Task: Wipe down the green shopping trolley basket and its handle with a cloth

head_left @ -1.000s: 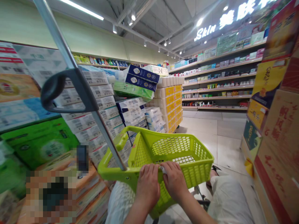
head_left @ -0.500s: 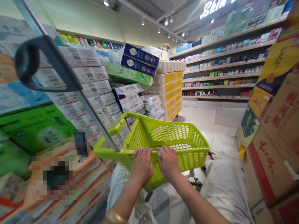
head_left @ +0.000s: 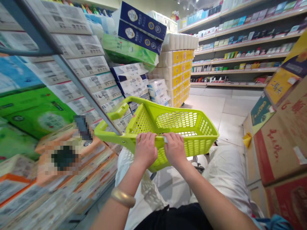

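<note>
Long wall shelving (head_left: 236, 85) runs back at one o'clock from the basket, lined with small boxes and bottles; a tall stack of white packs (head_left: 88, 65) rises at ten o'clock, some with handwritten figures; brown cartons (head_left: 275, 153) stand piled at three o'clock, with a tiled floor between them and the basket; a yellow-fronted stack (head_left: 178, 78) sits near half past twelve. Two dark-blue packs (head_left: 144, 19) lie tilted on a green pack (head_left: 129, 52) close to twelve o'clock; a pixelated patch hides part of the orange-edged boxes (head_left: 96, 174) at eight o'clock.

The lime-green basket (head_left: 199, 138) is at the dial's centre, between the person's legs in pale trousers (head_left: 224, 169); a metal pole (head_left: 79, 86) slants up from its left end towards ten o'clock, bearing a grey handle (head_left: 35, 36).

The left hand (head_left: 145, 149) and right hand (head_left: 175, 148) rest side by side, a little apart, both with fingers curled over the basket's near rim, gripping it; a gold-toned bangle (head_left: 123, 197) circles the left wrist; a small white piece (head_left: 165, 139) shows at the right hand's inner edge, too small to identify.
</note>
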`<state>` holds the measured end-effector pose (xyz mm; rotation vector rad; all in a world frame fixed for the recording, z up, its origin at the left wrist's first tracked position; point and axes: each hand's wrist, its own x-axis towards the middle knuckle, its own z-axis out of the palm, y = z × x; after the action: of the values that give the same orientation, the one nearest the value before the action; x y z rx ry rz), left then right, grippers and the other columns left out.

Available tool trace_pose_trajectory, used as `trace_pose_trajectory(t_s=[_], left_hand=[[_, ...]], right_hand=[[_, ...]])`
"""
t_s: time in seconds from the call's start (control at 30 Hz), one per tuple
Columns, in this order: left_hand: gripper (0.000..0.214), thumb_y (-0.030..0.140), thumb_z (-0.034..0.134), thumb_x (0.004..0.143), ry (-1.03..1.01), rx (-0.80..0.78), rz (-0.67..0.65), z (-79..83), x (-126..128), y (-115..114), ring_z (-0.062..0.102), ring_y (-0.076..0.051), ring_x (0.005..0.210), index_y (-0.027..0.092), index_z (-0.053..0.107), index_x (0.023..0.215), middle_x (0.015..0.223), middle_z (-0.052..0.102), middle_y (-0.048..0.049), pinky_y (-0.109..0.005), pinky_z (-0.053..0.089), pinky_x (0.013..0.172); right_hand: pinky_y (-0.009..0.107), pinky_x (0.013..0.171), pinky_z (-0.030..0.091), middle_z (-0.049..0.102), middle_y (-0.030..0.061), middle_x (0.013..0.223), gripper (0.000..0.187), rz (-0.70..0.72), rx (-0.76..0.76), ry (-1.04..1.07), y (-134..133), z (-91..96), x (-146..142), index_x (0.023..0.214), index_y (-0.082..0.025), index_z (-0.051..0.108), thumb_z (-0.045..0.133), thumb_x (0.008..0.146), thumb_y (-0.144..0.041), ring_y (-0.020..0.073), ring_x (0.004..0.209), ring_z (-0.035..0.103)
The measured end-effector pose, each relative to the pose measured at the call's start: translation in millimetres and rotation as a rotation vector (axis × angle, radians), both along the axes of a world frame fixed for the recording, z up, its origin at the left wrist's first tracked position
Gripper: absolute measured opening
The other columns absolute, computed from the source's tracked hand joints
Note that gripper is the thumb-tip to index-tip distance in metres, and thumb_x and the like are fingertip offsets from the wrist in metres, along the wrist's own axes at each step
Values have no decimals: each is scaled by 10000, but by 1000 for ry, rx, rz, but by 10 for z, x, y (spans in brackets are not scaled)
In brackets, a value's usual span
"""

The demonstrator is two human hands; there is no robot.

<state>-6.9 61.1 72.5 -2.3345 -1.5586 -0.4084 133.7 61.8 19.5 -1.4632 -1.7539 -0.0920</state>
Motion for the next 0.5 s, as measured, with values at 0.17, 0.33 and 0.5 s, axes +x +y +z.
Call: trace_pose_trajectory(t_s=[0.17, 0.33, 0.5], left_hand=[[400, 113, 504, 698, 9, 5, -4, 1, -10, -2, 501, -274, 1043, 183, 560, 1088, 1029, 625, -81, -437, 311, 994], [392, 119, 500, 708, -7, 8, 10, -17, 28, -13, 500, -274, 1039, 187, 559, 1090, 1027, 622, -80, -440, 304, 1004], [378, 125, 500, 711, -18, -7, 18, -18, 66, -34, 491, -272, 1046, 192, 556, 1079, 1047, 616, -82, -437, 301, 1008]], right_hand=[[331, 934, 329, 642, 58, 1062, 375, 65, 2, -29, -22, -21, 67, 1142, -201, 600, 479, 809, -78, 216, 993, 521], [366, 974, 323, 638, 84, 1032, 335, -141, 24, 25, -66, -178, 427, 1085, -179, 625, 480, 798, -81, 238, 1018, 506], [373, 995, 324, 633, 93, 1067, 380, -35, 51, 74, -25, -87, -4, 1114, -161, 616, 471, 777, -61, 232, 1023, 500]])
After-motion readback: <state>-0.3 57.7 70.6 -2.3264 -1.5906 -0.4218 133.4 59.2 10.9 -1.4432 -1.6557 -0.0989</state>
